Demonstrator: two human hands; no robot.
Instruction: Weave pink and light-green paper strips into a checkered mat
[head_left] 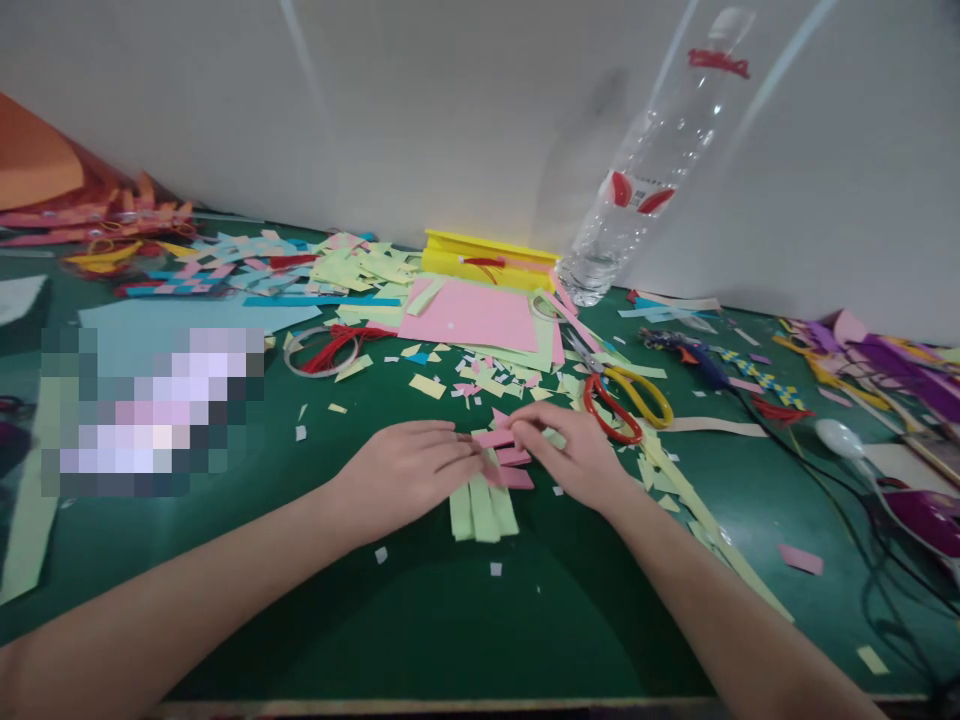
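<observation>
A plain pale wall rises behind a green counter (300, 620), where paper scraps lie scattered. At the center of the frame, pink paper strips (516, 478) cross light green paper strips (484, 512). The left hand (412, 465) lies over the strips with fingers flat; whether its grip holds any, I cannot tell. The right hand (566, 450) has its grip pinched on the pink strips' right ends. Just beside it, right of center, lie red-and-yellow-handled scissors (589, 355). Pink paper sheets (469, 315) lie above center; a clear plastic bottle (637, 185) leans at upper right.
</observation>
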